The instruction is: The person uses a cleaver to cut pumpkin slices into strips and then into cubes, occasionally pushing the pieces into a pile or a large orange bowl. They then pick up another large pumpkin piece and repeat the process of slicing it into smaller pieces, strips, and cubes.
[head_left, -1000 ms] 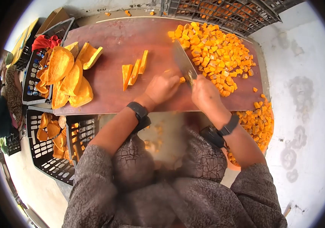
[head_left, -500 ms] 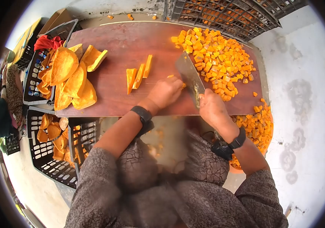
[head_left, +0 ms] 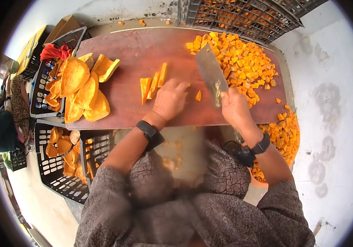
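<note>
My right hand [head_left: 236, 106] is wrapped round the handle of a cleaver [head_left: 211, 72], whose blade stands over the near-left edge of a heap of orange pumpkin cubes [head_left: 242, 61]. My left hand [head_left: 170, 100] is over the red-brown board [head_left: 131, 53], beside several pumpkin strips [head_left: 153, 85]. Its fingers are bent, and whether they hold anything is hard to see. One small pumpkin piece [head_left: 198, 96] lies on the board between my left hand and the cleaver. Large curved pumpkin slabs [head_left: 87, 88] are piled at the board's left end.
Black crates [head_left: 61, 168] with pumpkin pieces stand at the left, one with a red cloth [head_left: 55, 52]. An orange tub [head_left: 260, 183] of cubes is below the board at right. Another black crate [head_left: 242, 20] stands behind. A person [head_left: 5, 127] is at far left.
My left hand has moved left, away from the cleaver and towards the strips. The cleaver has shifted slightly right and up in my right hand, leaving a small piece in view on the board.
</note>
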The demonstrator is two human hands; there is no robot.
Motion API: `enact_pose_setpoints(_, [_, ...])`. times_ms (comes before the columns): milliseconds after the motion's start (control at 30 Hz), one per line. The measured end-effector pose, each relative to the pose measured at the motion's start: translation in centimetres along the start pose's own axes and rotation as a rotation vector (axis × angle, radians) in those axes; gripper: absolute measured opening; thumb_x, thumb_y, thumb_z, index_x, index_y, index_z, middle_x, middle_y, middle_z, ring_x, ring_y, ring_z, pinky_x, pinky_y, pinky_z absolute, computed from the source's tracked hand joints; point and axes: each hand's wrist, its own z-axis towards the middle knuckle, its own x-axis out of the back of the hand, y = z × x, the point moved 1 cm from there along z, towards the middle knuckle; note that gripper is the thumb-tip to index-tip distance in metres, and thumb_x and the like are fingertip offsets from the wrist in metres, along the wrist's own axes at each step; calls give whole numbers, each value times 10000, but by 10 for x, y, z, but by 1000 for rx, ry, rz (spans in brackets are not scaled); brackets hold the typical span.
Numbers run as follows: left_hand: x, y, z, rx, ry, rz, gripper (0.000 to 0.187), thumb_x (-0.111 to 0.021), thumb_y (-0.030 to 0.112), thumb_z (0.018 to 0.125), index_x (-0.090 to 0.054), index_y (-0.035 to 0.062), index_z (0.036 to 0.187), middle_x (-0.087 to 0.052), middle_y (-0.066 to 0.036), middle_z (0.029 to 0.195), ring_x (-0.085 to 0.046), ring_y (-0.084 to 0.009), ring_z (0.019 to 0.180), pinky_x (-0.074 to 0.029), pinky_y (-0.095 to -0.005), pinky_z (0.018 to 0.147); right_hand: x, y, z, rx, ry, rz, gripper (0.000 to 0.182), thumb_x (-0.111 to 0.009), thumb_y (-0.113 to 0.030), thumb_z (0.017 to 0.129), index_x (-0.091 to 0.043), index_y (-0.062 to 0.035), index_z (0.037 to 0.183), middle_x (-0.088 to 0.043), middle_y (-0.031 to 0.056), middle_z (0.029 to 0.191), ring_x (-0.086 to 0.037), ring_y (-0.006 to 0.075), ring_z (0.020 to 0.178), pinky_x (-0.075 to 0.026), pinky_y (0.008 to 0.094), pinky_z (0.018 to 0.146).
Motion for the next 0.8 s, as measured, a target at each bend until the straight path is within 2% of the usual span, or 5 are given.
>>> enact_pose_setpoints(267, [-27, -17, -1, -6, -70, -44, 294, -616, 18, 803, -628, 71, 1092, -611, -159, 1029, -591, -366, 977, -508, -430, 842, -17, 30, -8, 73, -13, -210, 221, -561, -162, 925, -527, 42, 847, -581, 299, 728, -598, 479, 708, -470, 481, 617])
enact_pose_setpoints(367, [-28, 1, -1, -187, -280, -307, 325, -601, 35, 807, -636, 86, 1127, -628, -145, 1128, -592, -357, 1045, -507, -417, 884, -10, 50, -4, 6, 107, -111, 202, -559, -148, 924, -545, 45, 869, -587, 295, 732, -602, 473, 711, -469, 481, 614])
enact_pose_setpoints(467, [-7, 6, 0, -351, -284, -141, 312, -627, 66, 797, -631, 88, 1109, -631, -136, 1125, -592, -349, 1038, -501, -425, 898, -2, 35, -12, 86, 130, -145, 108, -556, -116, 871, -577, -12, 852, -602, 235, 719, -603, 446, 717, -474, 513, 632])
enact_pose_setpoints(567, [19, -5, 6, -289, -74, 88, 292, -667, 105, 774, -616, 73, 1059, -612, -139, 1070, -578, -335, 994, -480, -442, 872, -5, 27, -13, -32, 23, -19, 147, -549, -151, 899, -558, -13, 851, -599, 244, 732, -592, 457, 728, -468, 512, 636])
enact_pose_setpoints(800, [40, -33, -3, 21, -42, 491, 285, -719, 155, 721, -604, 41, 956, -557, -118, 977, -538, -307, 938, -430, -426, 811, -17, 15, -8, 145, -35, -116, 180, -554, -156, 939, -518, 9, 878, -581, 269, 716, -577, 479, 703, -461, 493, 606])
